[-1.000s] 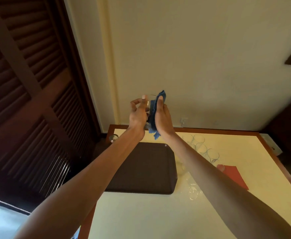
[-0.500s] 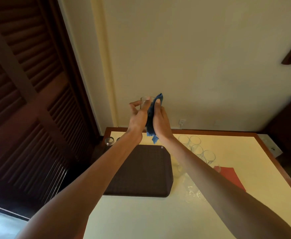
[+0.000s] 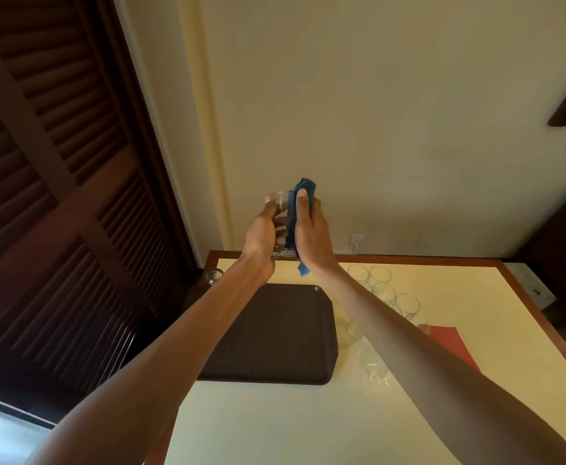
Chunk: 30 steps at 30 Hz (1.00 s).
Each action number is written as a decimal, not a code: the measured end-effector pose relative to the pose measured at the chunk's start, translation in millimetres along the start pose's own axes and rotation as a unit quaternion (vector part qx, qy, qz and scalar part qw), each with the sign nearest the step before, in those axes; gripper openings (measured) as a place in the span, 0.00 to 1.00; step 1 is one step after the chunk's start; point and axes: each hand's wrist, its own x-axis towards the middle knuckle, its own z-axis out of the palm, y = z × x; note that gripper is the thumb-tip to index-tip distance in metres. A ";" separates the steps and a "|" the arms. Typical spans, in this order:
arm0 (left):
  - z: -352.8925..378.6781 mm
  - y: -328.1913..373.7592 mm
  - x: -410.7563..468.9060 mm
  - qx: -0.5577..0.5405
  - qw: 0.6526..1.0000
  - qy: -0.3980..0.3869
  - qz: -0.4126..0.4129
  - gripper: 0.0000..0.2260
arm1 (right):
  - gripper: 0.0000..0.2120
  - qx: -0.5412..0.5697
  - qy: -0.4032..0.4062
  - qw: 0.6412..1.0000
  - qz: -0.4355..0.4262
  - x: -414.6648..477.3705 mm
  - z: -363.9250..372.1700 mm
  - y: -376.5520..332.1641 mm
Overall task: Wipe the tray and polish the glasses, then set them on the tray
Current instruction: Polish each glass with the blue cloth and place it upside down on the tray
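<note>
Since half a second back we've rolled the glass (image 3: 279,209) a little in our grip: more of its rim and wall shows to the left of the cloth now, otherwise same pose, held up at arm's length in front of the wall, above the far edge of the table (image 3: 308,424). Glass sits between both palms, long axis roughly upright, rim up and slightly away from us, base down near the wrists. Left hand (image 3: 261,234) wraps the left wall, fingers curled round it, thumb tip at the rim. Right hand (image 3: 310,234) presses the blue cloth (image 3: 303,193) flat against the right wall, fingers together and extended; one cloth corner hangs below the palm. Step looks like polishing, first glass by our guess, since the tray (image 3: 274,337) lies bare directly below and toward us. So the set-down is a straight drop down and slightly back; left hand is the carrier and sits nearer the tray's left half. Unpolished glasses (image 3: 383,290) cluster right of the tray, partly under our right forearm; red napkin (image 3: 449,344) beyond them. One more glass (image 3: 213,276) stands off the table's far-left corner, on what we can't tell.
</note>
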 end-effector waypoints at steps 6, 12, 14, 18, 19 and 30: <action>-2.3 5.8 -3.8 0.018 1.000 0.024 0.004 0.28 | 0.28 0.116 -0.038 0.983 0.139 -12.5 8.8 1.8; -13.0 -3.0 -2.9 -0.012 0.999 0.040 -0.006 0.26 | 0.17 -0.044 -0.020 0.998 -0.046 -41.8 16.8 15.4; -12.3 -5.6 -6.6 -0.026 0.999 0.012 -0.016 0.24 | 0.17 -0.050 -0.006 0.994 -0.092 -34.2 14.6 12.1; -7.2 -8.8 -12.3 -0.019 0.999 0.028 -0.020 0.23 | 0.23 -0.031 0.017 0.999 0.033 -10.6 3.0 -0.9; -5.6 -7.4 -13.7 -0.015 0.999 0.025 -0.015 0.24 | 0.26 -0.005 0.012 0.997 0.080 -6.0 0.1 -3.0; -13.9 -3.6 -4.6 0.008 0.998 0.058 -0.028 0.38 | 0.30 -0.058 -0.078 0.988 0.120 -37.3 15.8 11.9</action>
